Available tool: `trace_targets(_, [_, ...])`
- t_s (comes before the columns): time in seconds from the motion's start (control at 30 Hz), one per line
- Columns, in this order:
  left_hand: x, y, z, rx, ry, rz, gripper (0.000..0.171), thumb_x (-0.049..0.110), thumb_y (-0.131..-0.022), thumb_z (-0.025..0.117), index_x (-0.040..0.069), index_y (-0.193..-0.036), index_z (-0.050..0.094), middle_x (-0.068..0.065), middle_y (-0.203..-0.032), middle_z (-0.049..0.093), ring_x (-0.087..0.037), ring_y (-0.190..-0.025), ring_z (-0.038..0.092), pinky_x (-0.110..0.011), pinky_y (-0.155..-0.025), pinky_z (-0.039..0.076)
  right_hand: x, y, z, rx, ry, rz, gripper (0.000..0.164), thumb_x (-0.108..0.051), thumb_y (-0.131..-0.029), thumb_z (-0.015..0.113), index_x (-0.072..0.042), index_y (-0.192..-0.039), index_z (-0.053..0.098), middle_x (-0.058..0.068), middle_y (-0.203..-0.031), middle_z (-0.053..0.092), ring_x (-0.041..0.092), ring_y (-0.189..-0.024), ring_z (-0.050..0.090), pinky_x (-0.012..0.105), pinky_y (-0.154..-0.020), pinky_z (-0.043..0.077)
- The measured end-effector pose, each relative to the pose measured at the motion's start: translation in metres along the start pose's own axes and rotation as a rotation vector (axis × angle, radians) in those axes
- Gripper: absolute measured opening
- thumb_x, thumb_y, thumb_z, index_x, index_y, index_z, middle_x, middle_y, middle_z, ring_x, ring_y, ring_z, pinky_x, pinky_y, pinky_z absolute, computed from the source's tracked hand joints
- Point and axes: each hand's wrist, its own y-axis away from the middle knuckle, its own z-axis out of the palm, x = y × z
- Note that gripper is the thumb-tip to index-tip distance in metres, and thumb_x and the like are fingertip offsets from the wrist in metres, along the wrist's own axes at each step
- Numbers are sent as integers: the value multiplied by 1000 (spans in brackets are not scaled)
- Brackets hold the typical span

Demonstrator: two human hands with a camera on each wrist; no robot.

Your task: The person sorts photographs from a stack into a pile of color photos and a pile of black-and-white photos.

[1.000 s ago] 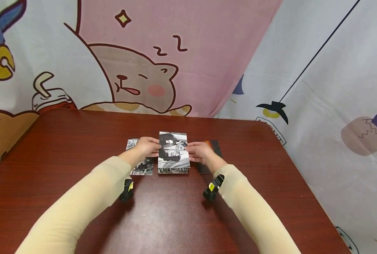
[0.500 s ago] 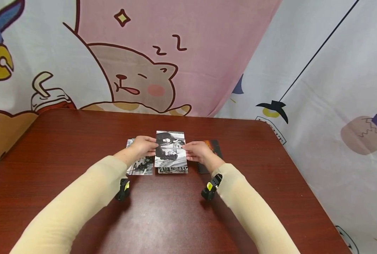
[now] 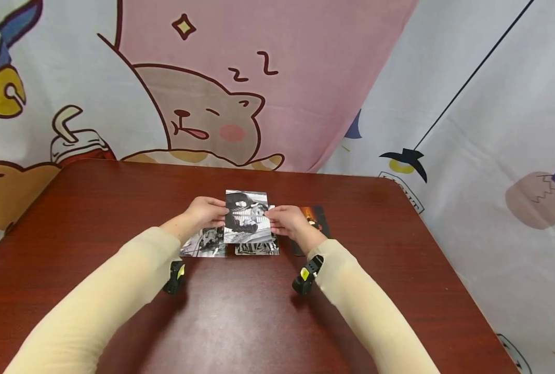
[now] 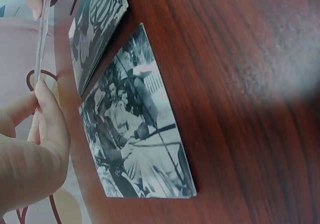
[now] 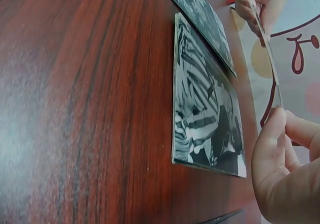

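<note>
On the left of the head view, a long cream cloth sleeve (image 3: pixel 100 296) leads up to the left hand (image 3: pixel 206 210), whose fingers pinch the left edge of a shiny black-and-white photo card (image 3: pixel 247 217). Under that hand, a flat grey photo card (image 3: pixel 206 244) lies on the shiny red-brown wooden surface (image 3: pixel 240 317). The pinched card is up in the air, in the middle of the frame, and hides part of another flat card with black-and-white stripes (image 3: pixel 257 249). Next comes the right hand (image 3: pixel 288 220), its fingers pinching the right edge of the same card. Just past it, a dark card with orange on it (image 3: pixel 318 217) lies partly covered by that hand.
</note>
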Motion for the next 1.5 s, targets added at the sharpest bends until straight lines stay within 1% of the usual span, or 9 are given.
trace_targets(0.3, [0,3,-10,30,-48,-5,43,3,-91,55,-8,-132,45,1,-80,56,-3,-60,55,-14,-59,54,1,-1,11,-31,-26,-10,20,-6,-88,62,4,-105,60,-2,-59,51,6,-51,50,14,-46,49])
trace_targets(0.37, [-1,3,-13,32,-60,-7,43,4,-91,56,-8,-131,46,-4,-88,58,-4,-63,56,-15,-62,55,2,-2,14,-32,-21,-5,21,-6,-88,62,4,-106,61,-2,-59,52,7,-51,50,15,-46,49])
trace_targets(0.43, [-6,0,-19,11,-37,21,39,6,-88,61,-6,-125,52,-5,-88,59,-6,-64,57,-17,-62,56,2,-2,17,-33,-19,1,22,-5,-87,63,5,-107,61,-1,-60,52,8,-51,51,15,-45,49])
trace_targets(0.53, [-9,0,-24,1,-34,36,38,7,-88,62,-6,-122,53,-7,-91,59,-7,-67,56,-19,-65,56,3,-1,22,-43,-17,-1,26,-5,-88,62,6,-111,60,-1,-60,52,7,-51,51,15,-45,49])
trace_targets(0.6, [-10,1,-26,-2,-27,44,38,6,-88,62,-8,-121,52,-3,-84,57,-7,-64,55,-17,-61,55,3,0,25,-50,-20,-8,26,-4,-88,62,7,-111,60,-1,-59,52,7,-50,51,15,-45,49])
trace_targets(0.67, [-7,7,-25,14,-60,21,42,4,-91,56,-11,-128,45,-2,-85,55,-5,-64,53,-16,-61,54,3,0,28,-55,-24,-15,25,-3,-88,61,8,-110,59,-1,-59,52,7,-50,51,15,-46,50])
trace_targets(0.83, [-5,13,-31,13,-86,-6,43,2,-92,52,-11,-132,42,2,-81,53,-4,-63,51,-14,-58,52,4,0,35,-69,-21,-18,24,-2,-88,60,8,-110,59,-1,-59,53,7,-51,52,16,-47,51])
trace_targets(1.07, [-9,13,-40,27,-94,-36,43,3,-93,51,-10,-132,41,1,-84,52,-6,-66,49,-14,-58,52,4,-1,45,-102,5,-6,25,0,-87,59,9,-111,58,0,-61,55,8,-51,54,17,-49,53])
trace_targets(1.5, [-20,13,-53,45,-90,-42,40,3,-92,52,-10,-129,43,6,-73,51,-4,-63,49,-14,-57,51,4,1,57,-147,42,-1,29,0,-88,58,9,-115,58,2,-64,57,9,-52,57,17,-50,53])
